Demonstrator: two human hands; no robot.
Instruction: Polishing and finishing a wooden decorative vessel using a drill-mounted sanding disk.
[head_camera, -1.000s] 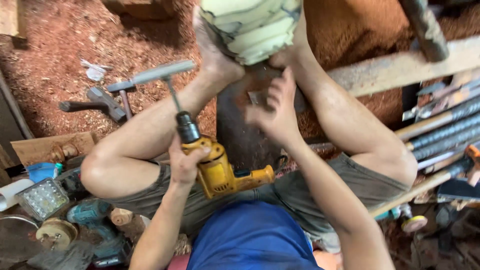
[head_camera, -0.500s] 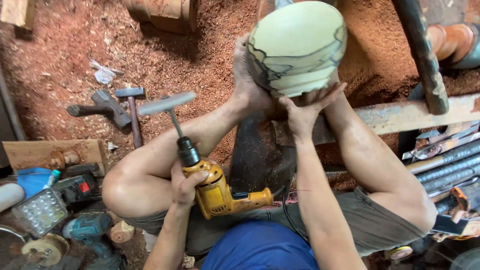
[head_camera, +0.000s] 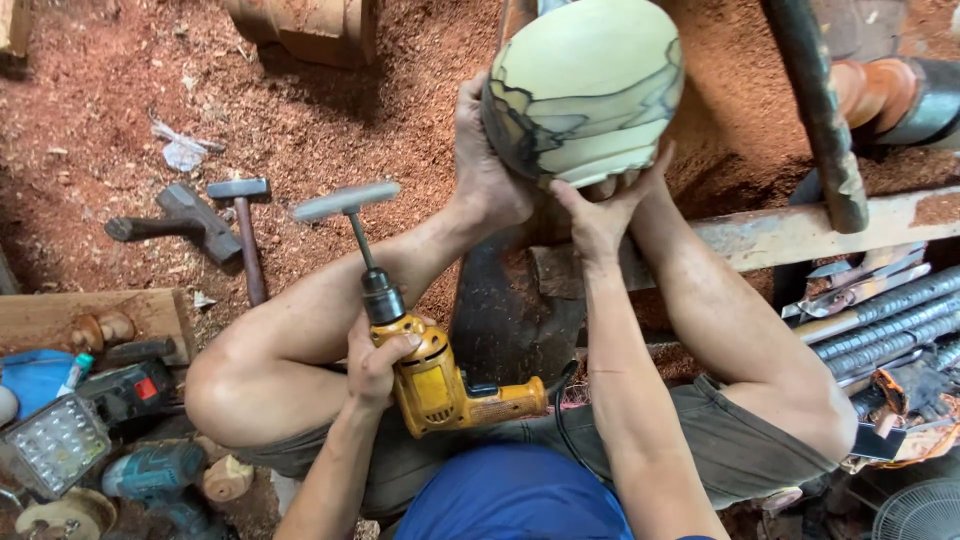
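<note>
Nearest the camera, the left hand (head_camera: 375, 365) is wrapped tight around the body of a yellow electric drill (head_camera: 440, 385), fingers closed over its front end, the drill lying across the person's lap above the grey shorts (head_camera: 730, 450). From the chuck a thin shaft rises to a flat grey sanding disc (head_camera: 345, 200), tilted and held in the air, well apart from the bowl. Farther out, the right hand (head_camera: 600, 215) reaches forward with its fingers spread against the underside of a pale green wooden bowl (head_camera: 585, 90) marked with dark vein lines; it presses on the bowl rather than closing round it. A bare foot (head_camera: 490, 165) braces the bowl's left side. To the left, on red sawdust (head_camera: 330, 130), lie a hammer (head_camera: 245, 235) and a dark metal tool (head_camera: 175, 220). On the right, a wooden beam (head_camera: 800, 235) crosses behind the leg.
</note>
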